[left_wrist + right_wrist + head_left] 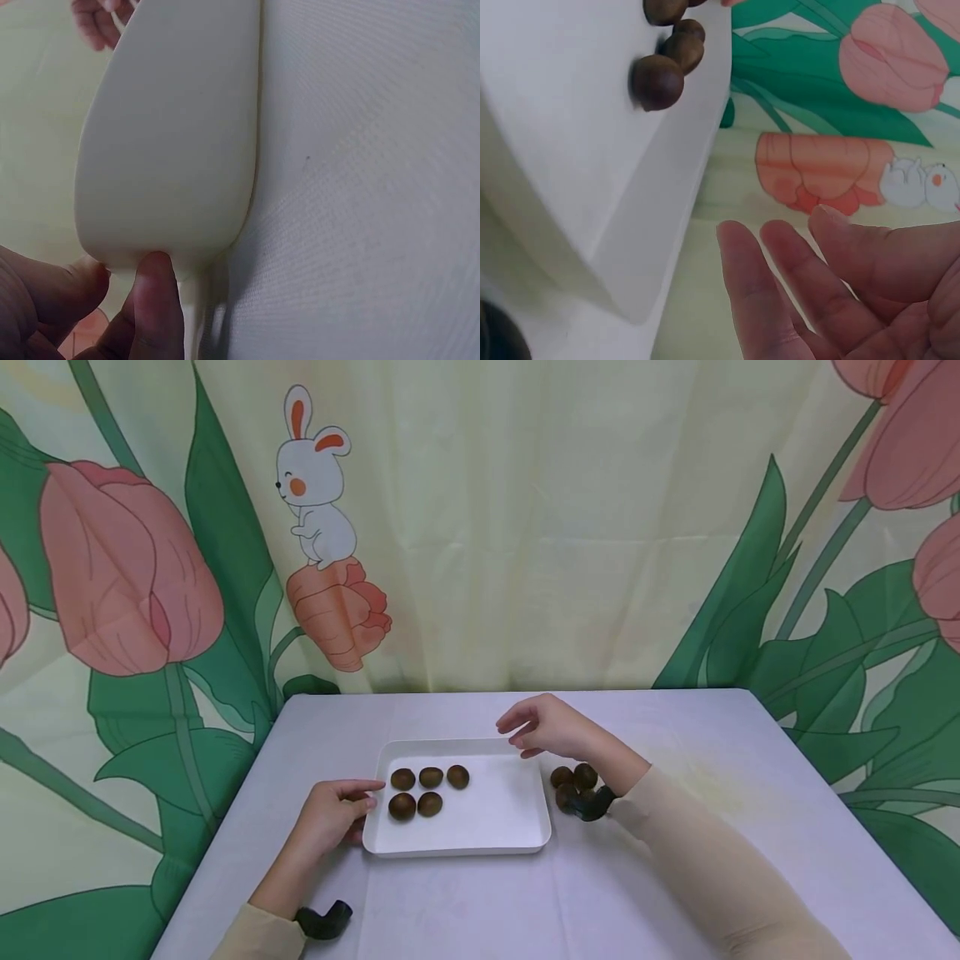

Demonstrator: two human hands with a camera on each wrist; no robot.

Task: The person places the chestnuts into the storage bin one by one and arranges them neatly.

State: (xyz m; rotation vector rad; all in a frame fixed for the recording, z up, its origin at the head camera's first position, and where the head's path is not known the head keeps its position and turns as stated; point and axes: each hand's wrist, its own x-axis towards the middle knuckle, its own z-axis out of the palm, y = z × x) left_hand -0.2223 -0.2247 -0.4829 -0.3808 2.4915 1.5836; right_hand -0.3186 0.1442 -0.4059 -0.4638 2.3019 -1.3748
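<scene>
A white rectangular tray [495, 806] lies on the table with several brown chestnuts [402, 807] in its left part, in two rows. My left hand [330, 814] is at the tray's left end. In the left wrist view its fingertips [156, 281] hold the tray's outer wall and rim. My right hand [551, 727] is raised above the tray's back right corner, fingers loosely bent and apart, holding nothing, as the right wrist view also shows. Under the right wrist, more chestnuts [585, 775] lie grouped beside the tray's right side, partly hidden by the black wrist strap.
A white cloth covers the table [450, 910]. Behind its back edge hangs a curtain [525, 568] printed with tulips, leaves and a rabbit on a carrot. Each wrist bears a black device [324, 921] that juts out close to the tabletop.
</scene>
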